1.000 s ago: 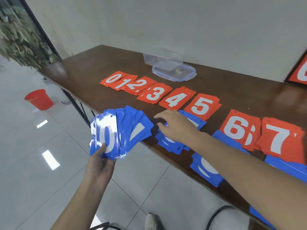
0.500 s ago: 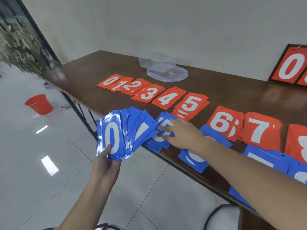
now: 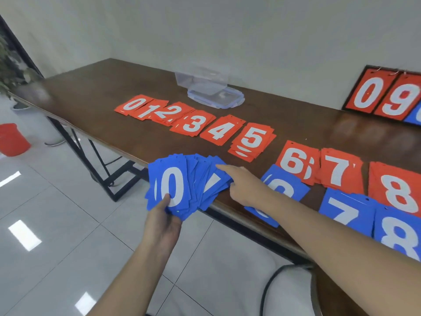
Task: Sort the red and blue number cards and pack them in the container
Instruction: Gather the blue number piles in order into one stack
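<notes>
My left hand [image 3: 163, 222] holds a fan of blue number cards [image 3: 175, 185] off the table's near edge, a white 0 on top. My right hand [image 3: 246, 185] grips the fan's right side, index finger along the top and thumb underneath. Red card piles lie in a row on the brown table [image 3: 91, 92], from 0 [image 3: 134, 104] through 5 [image 3: 252, 139] to 8 [image 3: 396, 190]. Blue piles lie nearer me: a 6 [image 3: 284, 188] partly under my right arm, a 7 [image 3: 344, 210] and an 8 [image 3: 398, 233]. The clear container [image 3: 200, 78] stands behind its lid [image 3: 216, 96].
A scoreboard stand [image 3: 382, 96] showing red 0 and 9 leans on the wall at the far right. A red bucket [image 3: 11, 140] stands on the tiled floor at the left. A white chair seat [image 3: 289, 290] sits below my right arm.
My right hand lifted the blue 5 pile off the table's edge and brought it left against the fan in my left hand. My view shifted right, and more of the scoreboard shows.
</notes>
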Demonstrator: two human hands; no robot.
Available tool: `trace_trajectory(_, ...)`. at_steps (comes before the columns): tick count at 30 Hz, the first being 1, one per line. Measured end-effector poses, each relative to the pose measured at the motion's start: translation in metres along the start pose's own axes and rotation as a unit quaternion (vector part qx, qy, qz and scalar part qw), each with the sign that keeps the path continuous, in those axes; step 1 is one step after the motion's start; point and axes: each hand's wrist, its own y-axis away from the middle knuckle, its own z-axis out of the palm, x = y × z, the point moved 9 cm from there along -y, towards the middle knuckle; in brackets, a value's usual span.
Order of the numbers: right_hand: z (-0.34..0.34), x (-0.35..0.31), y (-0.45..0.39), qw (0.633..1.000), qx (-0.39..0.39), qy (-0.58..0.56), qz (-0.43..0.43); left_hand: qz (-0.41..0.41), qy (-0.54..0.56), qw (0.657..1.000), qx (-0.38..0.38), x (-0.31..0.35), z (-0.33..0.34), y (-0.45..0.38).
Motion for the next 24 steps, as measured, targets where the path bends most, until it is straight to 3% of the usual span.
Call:
trace_trajectory(3,-0.026,0.007,0.010,0.997,0.074,-0.021,-0.006,-0.009,-0.002,1.000,-0.011,0.002,0.003,0.000)
trace_trajectory(6,-0.062,0.031,0.033,0.991,0.125,0.046,0.000,-0.017,0.004,0.999,-0.028,0.006,0.004,0.002)
trace_trajectory(10,-0.088,0.074,0.075,0.980,0.142,0.139,0.028,-0.029,0.008,0.998,-0.063,0.007,0.001,0.004)
trace_trajectory(14,-0.066,0.094,0.099,0.956,0.113,0.265,0.063,-0.047,0.018,0.995,-0.083,-0.004,-0.003,0.014)
trace_trajectory(21,-0.025,0.064,0.105,0.962,0.106,0.232,0.094,-0.059,-0.088,0.989,-0.101,-0.042,0.008,0.042)
trace_trajectory(24,-0.017,0.055,0.105,0.961,0.119,0.234,0.087,-0.056,-0.080,0.991,-0.092,-0.051,0.007,0.046)
